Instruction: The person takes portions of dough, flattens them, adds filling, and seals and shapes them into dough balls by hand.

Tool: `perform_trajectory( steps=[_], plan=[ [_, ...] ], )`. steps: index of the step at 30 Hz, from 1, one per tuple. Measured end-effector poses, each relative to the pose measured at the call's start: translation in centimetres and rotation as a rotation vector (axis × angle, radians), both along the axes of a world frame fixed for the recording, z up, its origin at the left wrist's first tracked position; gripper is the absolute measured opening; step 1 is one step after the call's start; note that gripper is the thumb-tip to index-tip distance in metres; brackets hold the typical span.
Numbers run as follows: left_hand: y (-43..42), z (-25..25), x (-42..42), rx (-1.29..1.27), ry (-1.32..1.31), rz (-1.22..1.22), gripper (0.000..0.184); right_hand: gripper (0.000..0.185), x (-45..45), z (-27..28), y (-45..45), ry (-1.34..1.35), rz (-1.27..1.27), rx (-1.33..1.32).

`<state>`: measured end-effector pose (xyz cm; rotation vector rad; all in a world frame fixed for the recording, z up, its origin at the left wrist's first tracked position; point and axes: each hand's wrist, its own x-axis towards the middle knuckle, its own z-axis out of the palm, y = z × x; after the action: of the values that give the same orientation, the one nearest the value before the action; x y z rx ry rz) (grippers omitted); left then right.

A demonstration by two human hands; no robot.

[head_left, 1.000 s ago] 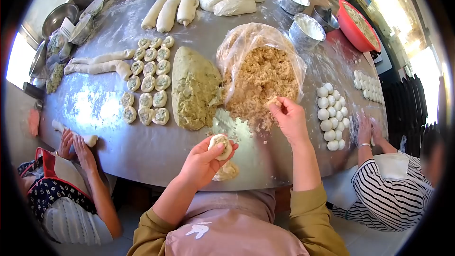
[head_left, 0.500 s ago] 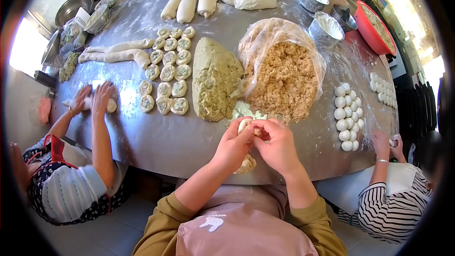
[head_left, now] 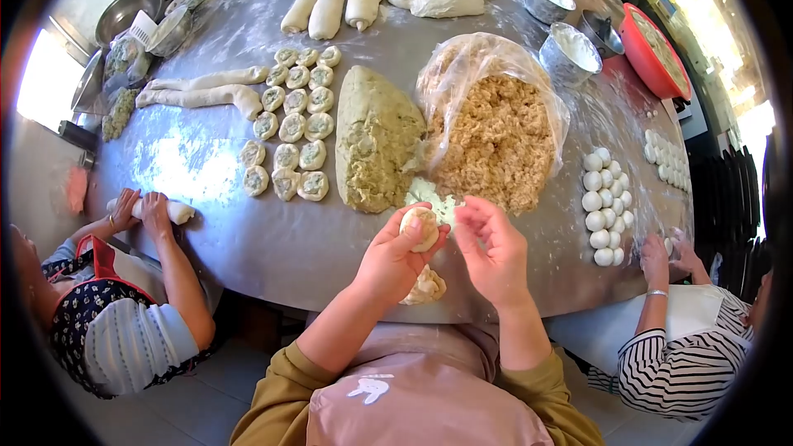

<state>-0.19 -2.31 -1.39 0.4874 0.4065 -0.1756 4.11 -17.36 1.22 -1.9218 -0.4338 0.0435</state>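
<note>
My left hand (head_left: 395, 263) holds a small round dough piece (head_left: 420, 229), with the thumb pressed on its face. Just to its right, my right hand (head_left: 496, 258) is raised with its fingers partly spread and nothing visible between them. Below the hands, near the table's front edge, lies a lump of pale dough (head_left: 424, 287). Beyond them are a green mound (head_left: 372, 144) and a crumbly brown mass (head_left: 500, 136) partly covered by clear plastic. A pale green scrap (head_left: 431, 194) lies between the two, close to my fingers.
Rows of filled dough rounds (head_left: 292, 127) and long dough strips (head_left: 198, 97) lie left. White balls (head_left: 607, 208) sit right. Co-workers' hands (head_left: 139, 213) roll dough at the left and other hands (head_left: 666, 254) work at the right. A red basin (head_left: 652, 49) stands at the back right.
My hands came together at the dough piece, then my right hand drew back to the right. The view shifted, moving the table contents rightward. The left co-worker's hands moved along their dough roll.
</note>
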Motion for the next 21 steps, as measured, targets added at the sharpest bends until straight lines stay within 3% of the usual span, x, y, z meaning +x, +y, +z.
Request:
perform_trajectory(
  steps=[2,3,5,6,9,12,14,16,18,20,21],
  plan=[
    [0.4,0.6,-0.1,-0.080,-0.012,-0.039,0.034,0.052,0.9,0.4,-0.9,-0.401,0.066,-0.244],
    [0.3,1.2,-0.1,-0.089,0.023,-0.060,0.034,0.069,0.6,0.4,-0.7,-0.387,0.124,-0.306],
    [-0.1,2.4,0.1,-0.106,0.090,-0.109,0.033,0.073,-0.1,-0.1,-0.1,-0.444,0.177,-0.376],
    [0.0,1.3,0.0,-0.205,-0.009,-0.170,0.032,0.075,-0.3,-0.5,0.4,-0.477,0.206,-0.410],
    [0.5,-2.3,-0.8,-0.401,-0.235,-0.293,0.027,0.061,-0.3,-1.9,1.0,-0.539,0.197,-0.376],
    [0.0,-1.4,-1.1,-0.068,-0.036,-0.211,0.028,0.051,-0.3,-2.2,1.9,-0.576,0.157,-0.309],
    [-0.3,-0.9,-0.9,-0.015,-0.011,-0.208,0.031,0.049,-0.4,-2.4,2.5,-0.572,0.110,-0.236],
    [-1.5,1.2,-0.8,0.079,0.057,-0.171,0.031,0.033,-0.6,-2.5,2.9,-0.506,0.030,-0.101],
    [-1.4,2.3,-0.4,-0.105,0.053,-0.163,0.031,0.026,-1.0,-2.5,3.2,-0.348,-0.045,0.094],
    [-1.5,2.8,-0.4,-0.192,-0.049,-0.143,0.029,0.019,-1.2,-1.9,3.4,-0.441,-0.108,0.029],
    [-1.5,2.4,-0.4,-0.111,-0.063,-0.140,0.027,0.018,-1.4,-1.9,3.7,-0.502,-0.137,-0.022]
  ],
)
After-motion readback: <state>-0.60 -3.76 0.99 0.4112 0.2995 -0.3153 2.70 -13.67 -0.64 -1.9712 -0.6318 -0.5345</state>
